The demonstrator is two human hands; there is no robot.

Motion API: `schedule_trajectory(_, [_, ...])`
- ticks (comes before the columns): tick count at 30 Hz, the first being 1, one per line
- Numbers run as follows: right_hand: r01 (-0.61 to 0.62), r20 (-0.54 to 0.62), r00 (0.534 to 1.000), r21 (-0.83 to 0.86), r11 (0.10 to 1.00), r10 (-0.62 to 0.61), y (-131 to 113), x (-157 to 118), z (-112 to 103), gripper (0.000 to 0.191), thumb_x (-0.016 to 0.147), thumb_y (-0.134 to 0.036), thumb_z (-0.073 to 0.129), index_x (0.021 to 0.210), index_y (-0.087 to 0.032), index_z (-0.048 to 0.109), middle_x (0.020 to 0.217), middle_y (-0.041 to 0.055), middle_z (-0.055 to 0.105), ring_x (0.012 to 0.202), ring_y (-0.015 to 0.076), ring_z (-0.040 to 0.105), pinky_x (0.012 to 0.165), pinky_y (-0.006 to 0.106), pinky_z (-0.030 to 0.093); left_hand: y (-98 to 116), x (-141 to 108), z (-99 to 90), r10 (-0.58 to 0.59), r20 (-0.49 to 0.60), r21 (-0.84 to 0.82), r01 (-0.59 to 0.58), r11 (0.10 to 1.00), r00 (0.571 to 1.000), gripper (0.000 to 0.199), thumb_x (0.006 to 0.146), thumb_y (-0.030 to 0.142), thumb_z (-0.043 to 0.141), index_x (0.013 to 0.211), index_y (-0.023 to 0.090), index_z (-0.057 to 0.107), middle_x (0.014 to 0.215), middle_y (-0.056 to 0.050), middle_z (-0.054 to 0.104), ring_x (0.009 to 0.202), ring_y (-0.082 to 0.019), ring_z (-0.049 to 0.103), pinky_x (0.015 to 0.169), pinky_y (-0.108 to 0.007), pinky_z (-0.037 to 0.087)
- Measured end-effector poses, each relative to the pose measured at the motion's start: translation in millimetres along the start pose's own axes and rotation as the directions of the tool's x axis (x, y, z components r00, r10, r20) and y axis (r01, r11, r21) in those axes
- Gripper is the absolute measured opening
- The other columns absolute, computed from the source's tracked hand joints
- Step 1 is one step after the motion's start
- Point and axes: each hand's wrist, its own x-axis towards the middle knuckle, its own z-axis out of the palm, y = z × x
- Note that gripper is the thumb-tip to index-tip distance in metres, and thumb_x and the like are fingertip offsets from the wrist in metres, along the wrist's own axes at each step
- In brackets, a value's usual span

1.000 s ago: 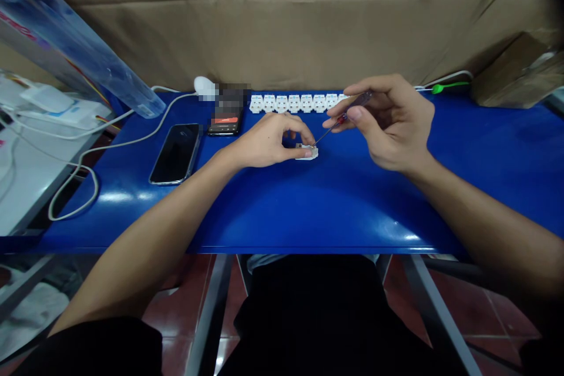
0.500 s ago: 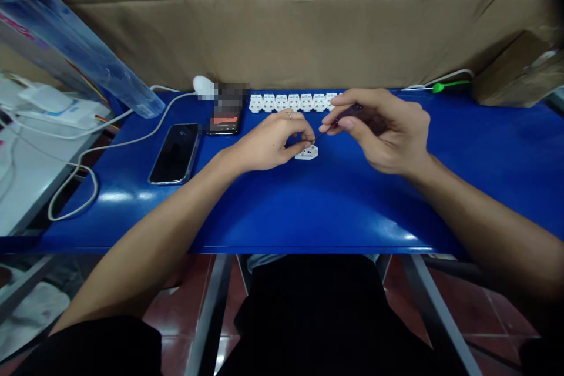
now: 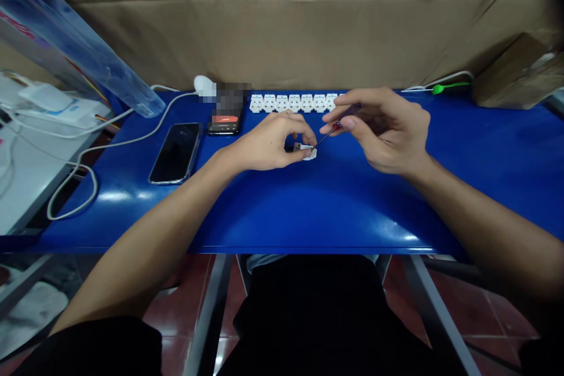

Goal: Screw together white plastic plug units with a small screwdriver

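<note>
A small white plastic part [image 3: 312,154] lies on the blue table, gripped between the thumb and fingers of my left hand [image 3: 275,140], which hides much of it. My right hand [image 3: 385,129] pinches the dark red handle of a thin screwdriver [image 3: 338,124]. The screwdriver slants down to the left, with its tip at the white part. Whether the tip touches it is too small to tell. Behind my hands stands a row of several similar white plastic pieces [image 3: 294,103], its right end hidden by my right fingers.
Two phones lie on the left: a dark-screened phone [image 3: 175,153] and a lit phone [image 3: 226,111]. A white cable [image 3: 127,141] loops along the table's left side. Cardboard [image 3: 299,35] walls the back, and a cardboard box [image 3: 520,73] stands at the far right.
The white part has turned under my left fingers, and the left fingertips have opened slightly around it. The screwdriver has rolled a little in my right fingers, showing its red part.
</note>
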Motion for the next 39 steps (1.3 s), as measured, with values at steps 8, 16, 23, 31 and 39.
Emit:
schedule_trajectory(8, [0.045,0.03,0.999,0.008,0.999,-0.046,-2,1,0,0.032,0.112,-0.04,0.081,0.144,-0.036,0.083,0.118,0.0017,0.091,0.1,0.0215,0.091,0.095,0.039,0.082,-2,-1,3.3,0.012,0.022,-0.041,-0.011,0.999,1.0,0.014,0.106,0.038,0.079,0.101,0.026,0.087,0.105,-0.005,0.087,0.098,-0.025,0.079,0.098,-0.044,0.059])
schedule_trajectory(16, [0.035,0.121,0.991,0.131,0.991,-0.051,1,4,5,0.037,0.113,-0.037,0.079,0.149,-0.037,0.068,0.123,0.0003,0.092,0.101,0.022,0.093,0.09,0.04,0.081,4,1,3.3,0.056,0.039,0.089,-0.059,0.994,0.998,0.015,0.108,0.032,0.074,0.099,0.027,0.085,0.107,-0.006,0.084,0.108,-0.03,0.076,0.111,-0.05,0.056])
schedule_trajectory(23, [0.013,0.091,0.996,0.094,0.995,-0.022,5,1,10,0.039,0.114,-0.043,0.077,0.15,-0.039,0.064,0.113,-0.0007,0.09,0.097,0.0228,0.092,0.087,0.04,0.081,2,1,4.5,0.061,0.013,0.027,-0.061,0.998,0.998,0.009,0.105,0.027,0.077,0.101,0.026,0.085,0.104,-0.005,0.084,0.106,-0.028,0.079,0.11,-0.047,0.057])
schedule_trajectory(31, [0.055,0.066,0.996,0.096,0.994,-0.061,12,-1,14,0.041,0.114,-0.042,0.078,0.152,-0.04,0.064,0.124,0.0019,0.09,0.098,0.0219,0.092,0.087,0.038,0.082,-14,-2,-7.3,0.045,0.089,-0.065,-0.04,0.997,0.995,0.012,0.099,0.03,0.085,0.109,0.028,0.09,0.119,-0.005,0.088,0.109,-0.026,0.082,0.106,-0.043,0.061])
schedule_trajectory(39, [0.03,0.101,0.994,0.031,0.999,-0.033,8,-2,16,0.038,0.117,-0.05,0.073,0.152,-0.038,0.065,0.123,0.0016,0.089,0.1,0.0218,0.093,0.089,0.039,0.083,-19,-2,-1.9,0.112,0.139,-0.144,-0.091,0.985,0.984,0.012,0.105,0.023,0.082,0.112,0.027,0.092,0.125,-0.005,0.09,0.118,-0.025,0.084,0.112,-0.043,0.062])
